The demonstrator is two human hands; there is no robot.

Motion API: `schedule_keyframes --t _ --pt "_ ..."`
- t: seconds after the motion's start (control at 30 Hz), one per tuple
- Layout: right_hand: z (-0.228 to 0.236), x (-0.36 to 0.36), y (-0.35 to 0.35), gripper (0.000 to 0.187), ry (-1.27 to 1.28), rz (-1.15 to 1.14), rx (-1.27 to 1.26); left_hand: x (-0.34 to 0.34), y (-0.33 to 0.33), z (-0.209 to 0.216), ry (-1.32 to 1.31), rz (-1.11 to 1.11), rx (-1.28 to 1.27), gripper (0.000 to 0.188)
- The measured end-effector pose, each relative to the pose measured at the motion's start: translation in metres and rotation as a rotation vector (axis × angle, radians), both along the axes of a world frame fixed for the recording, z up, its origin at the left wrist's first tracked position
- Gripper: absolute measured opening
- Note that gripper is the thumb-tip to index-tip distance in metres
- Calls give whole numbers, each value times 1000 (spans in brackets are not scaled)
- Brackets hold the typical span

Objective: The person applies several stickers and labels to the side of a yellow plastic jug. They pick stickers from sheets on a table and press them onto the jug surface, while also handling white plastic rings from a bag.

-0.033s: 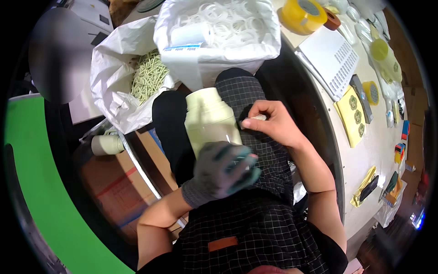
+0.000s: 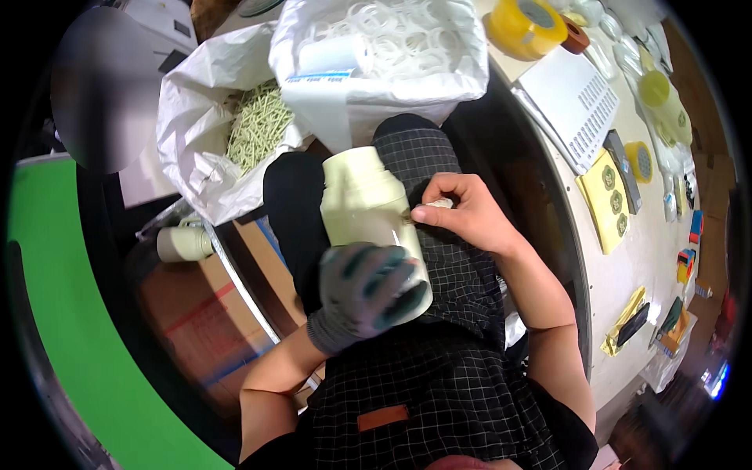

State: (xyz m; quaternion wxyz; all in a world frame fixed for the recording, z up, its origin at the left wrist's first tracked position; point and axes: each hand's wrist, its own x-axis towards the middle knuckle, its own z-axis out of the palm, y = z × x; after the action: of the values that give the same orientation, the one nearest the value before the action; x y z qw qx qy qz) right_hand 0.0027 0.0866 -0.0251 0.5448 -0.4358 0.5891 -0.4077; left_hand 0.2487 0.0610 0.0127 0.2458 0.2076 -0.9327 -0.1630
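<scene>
A white-lined bin (image 2: 415, 92) with a heap of translucent rings (image 2: 399, 39) is cut off at the frame's top centre. Mid-frame, a cream wide-necked flask (image 2: 364, 211) over the lap is partly hidden behind the gloved left hand (image 2: 356, 291), blurred, fingers curled, grip unclear. The right hand (image 2: 464, 213) pinches a mostly covered whitish scrap (image 2: 442, 203).

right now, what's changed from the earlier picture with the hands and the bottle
The gloved left hand, blurred, has shifted left across the cream bottle, uncovering more of its lower end. The right hand still pinches a small whitish piece beside the bottle, which has barely moved.
</scene>
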Motion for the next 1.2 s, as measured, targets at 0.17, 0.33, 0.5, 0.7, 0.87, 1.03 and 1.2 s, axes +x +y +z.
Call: schedule_keyframes --t 0.17,0.33,0.5,0.7,0.87,1.03,1.2 --pt "14 27 -11 37 281 101 -17 36 14 -37 94 273 -22 50" --pt "19 33 -19 37 385 130 26 39 20 -58 207 295 -29 52" --pt "18 35 -19 37 324 116 34 38 18 -64 245 307 -16 42" --pt "17 35 -18 38 310 101 40 35 15 -57 249 253 -117 42" --pt "26 38 -15 37 559 67 -56 34 15 -59 117 193 -49 38" --pt "9 17 -11 43 755 -160 -49 36 15 -58 98 214 -45 28" --pt "8 50 -18 50 669 -33 -55 42 -4 -38 124 231 36 32"
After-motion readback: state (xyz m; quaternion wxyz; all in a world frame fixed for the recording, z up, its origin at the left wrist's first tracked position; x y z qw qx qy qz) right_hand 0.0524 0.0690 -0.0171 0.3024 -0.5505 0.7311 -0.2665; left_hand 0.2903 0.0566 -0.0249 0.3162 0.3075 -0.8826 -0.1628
